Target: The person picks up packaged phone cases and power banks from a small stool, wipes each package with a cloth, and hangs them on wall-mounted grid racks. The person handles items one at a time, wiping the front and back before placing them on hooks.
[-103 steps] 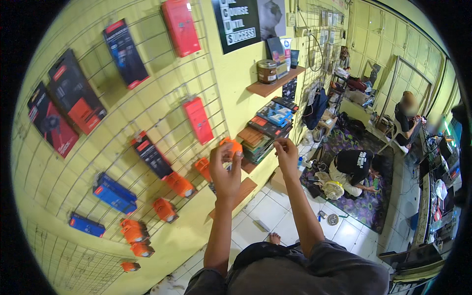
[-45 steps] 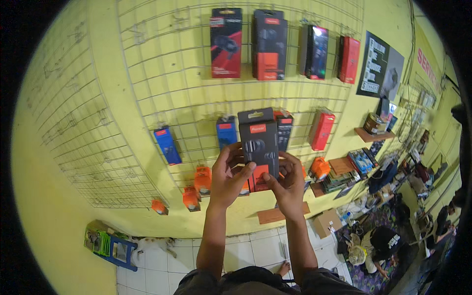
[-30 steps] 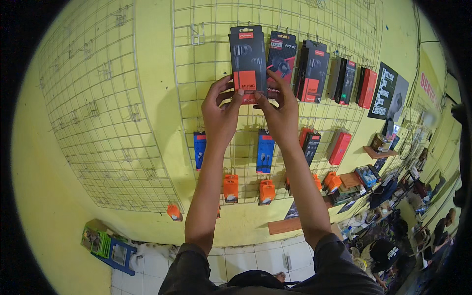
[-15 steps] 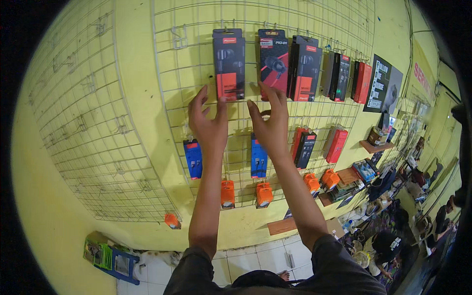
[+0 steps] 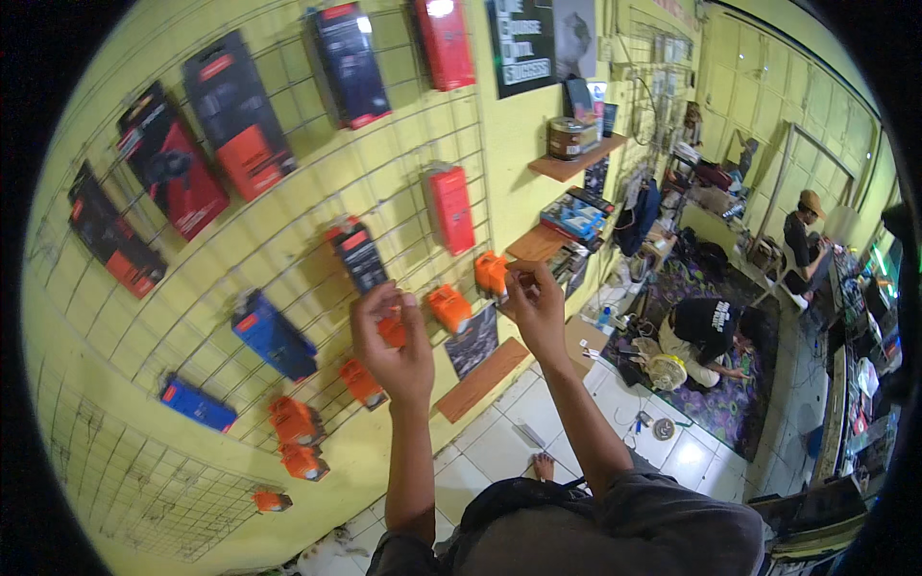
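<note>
My left hand (image 5: 394, 348) is raised before the wire grid, fingers loosely curled and thumb apart, holding nothing I can see. An orange package (image 5: 391, 326) shows between its thumb and fingers, and a black box (image 5: 357, 254) hangs just above. My right hand (image 5: 540, 305) is lifted with bent fingers, loosely apart, also without a visible object. Its fingertips overlap the view of an orange package (image 5: 491, 275); contact cannot be told. Between the hands hangs another orange package (image 5: 448, 308). Upper left are black-and-red earphone boxes (image 5: 238, 120).
Blue cable packs (image 5: 275, 336) and a red box (image 5: 449, 209) hang on the grid. Wooden shelves (image 5: 579, 161) jut from the wall to the right. One person (image 5: 706, 331) crouches on a patterned mat (image 5: 740, 394); another (image 5: 805, 245) sits farther back.
My view has swung right, bringing the shelves and people further in. Both hands have moved away from the earphone boxes to the lower rows, and their fingers are more curled.
</note>
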A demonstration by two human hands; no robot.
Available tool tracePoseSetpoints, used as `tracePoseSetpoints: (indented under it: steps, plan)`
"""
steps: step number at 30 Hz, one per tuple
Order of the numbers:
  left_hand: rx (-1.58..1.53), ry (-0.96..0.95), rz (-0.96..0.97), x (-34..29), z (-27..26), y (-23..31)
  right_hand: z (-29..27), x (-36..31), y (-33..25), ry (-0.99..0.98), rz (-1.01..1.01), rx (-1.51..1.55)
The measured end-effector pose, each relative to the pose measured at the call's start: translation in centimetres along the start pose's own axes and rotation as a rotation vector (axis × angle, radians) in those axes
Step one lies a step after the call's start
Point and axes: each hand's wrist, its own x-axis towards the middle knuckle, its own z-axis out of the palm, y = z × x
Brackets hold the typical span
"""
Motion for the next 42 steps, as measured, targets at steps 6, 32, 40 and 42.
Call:
tracePoseSetpoints:
  steps: [6,32,40,42]
  plan:
    - [-0.155,-0.331,-0.214,-7.5,14.6,-3.4,-12.4,4.7,12.5,0.166,0.275,-0.100]
    - [-0.057,-0.562,-0.426,-12.7,38.7,-17.9,-19.4,16.1,33.1,0.265,0.733,0.603]
    - [0.482,-0.978,0.122,-6.9,39.6,-16.4,-18.7,14.2,30.7,0.150,0.761,0.568]
    - [0.559,-1.107,0.129,-5.4,40.4,-16.4,-18.9,13.9,30.6,0.106,0.803,0.529]
